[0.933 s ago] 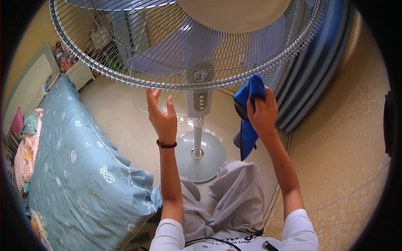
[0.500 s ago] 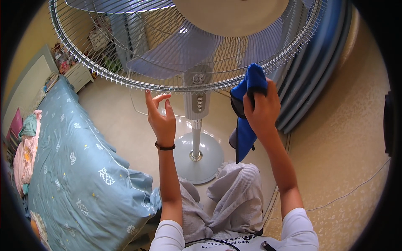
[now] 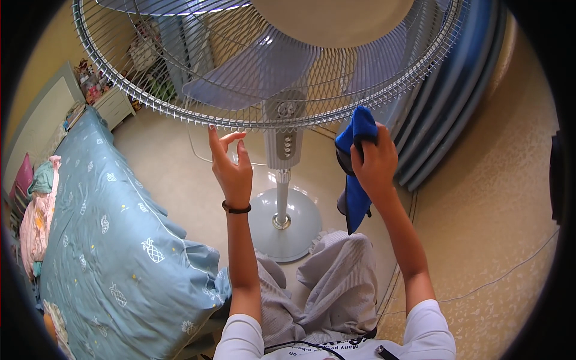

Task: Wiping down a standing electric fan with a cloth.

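Observation:
A large standing fan (image 3: 282, 144) fills the upper middle, with a round wire guard (image 3: 180, 114) around bluish blades (image 3: 252, 72). My left hand (image 3: 231, 171) is raised at the guard's lower rim. Its index fingertip meets the rim, and the other fingers are apart and hold nothing. In my right hand (image 3: 377, 165) a blue cloth (image 3: 358, 195) with dark edging is bunched between the fingers, its lower part hanging down. The top of the cloth is just under the guard's rim at the right; whether it touches the wire I cannot tell.
The fan's round base (image 3: 285, 240) stands on the pale floor just ahead of my knees. A bed with a blue pineapple-print cover (image 3: 120, 240) lies to the left. Large blue-grey curved panels (image 3: 456, 102) are at the right. A thin cable (image 3: 480, 292) runs along the patterned surface.
My right hand has lowered slightly with the blue cloth, whose top has dropped from in front of the guard's rim to just below it. My left hand stays nearly still.

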A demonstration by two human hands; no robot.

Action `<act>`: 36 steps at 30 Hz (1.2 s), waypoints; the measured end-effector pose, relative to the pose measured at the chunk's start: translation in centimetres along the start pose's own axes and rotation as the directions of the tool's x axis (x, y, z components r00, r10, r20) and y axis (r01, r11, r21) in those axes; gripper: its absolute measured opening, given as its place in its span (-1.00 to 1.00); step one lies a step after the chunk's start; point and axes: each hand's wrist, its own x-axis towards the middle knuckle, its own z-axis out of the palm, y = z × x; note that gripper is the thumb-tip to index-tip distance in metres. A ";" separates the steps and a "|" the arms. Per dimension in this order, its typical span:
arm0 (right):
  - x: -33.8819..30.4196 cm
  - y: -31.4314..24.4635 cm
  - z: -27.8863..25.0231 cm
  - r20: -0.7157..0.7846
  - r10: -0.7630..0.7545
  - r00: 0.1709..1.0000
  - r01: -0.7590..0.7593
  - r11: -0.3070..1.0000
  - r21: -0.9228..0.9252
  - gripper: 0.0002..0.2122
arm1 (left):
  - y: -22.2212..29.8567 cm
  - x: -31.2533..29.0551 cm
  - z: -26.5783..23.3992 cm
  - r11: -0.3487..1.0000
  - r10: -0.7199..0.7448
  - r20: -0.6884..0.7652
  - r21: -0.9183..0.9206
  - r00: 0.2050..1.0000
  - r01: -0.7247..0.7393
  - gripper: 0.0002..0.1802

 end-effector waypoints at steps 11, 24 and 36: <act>3.2 -1.9 -1.6 -0.113 -0.004 0.994 0.007 1.000 0.025 -0.78 | -0.2 -0.1 -0.3 0.998 -0.064 0.007 -0.020 0.998 0.064 -0.29; -1.4 0.4 0.9 0.018 0.039 0.999 -0.039 0.999 -0.019 -0.76 | 1.7 -1.0 -0.4 0.971 0.190 -0.184 0.183 0.964 -0.156 -0.27; 2.6 -2.1 -0.5 -0.096 0.000 0.995 0.005 0.999 0.048 -0.82 | 3.1 -3.4 2.3 0.806 0.249 0.148 0.516 0.957 -0.289 -0.40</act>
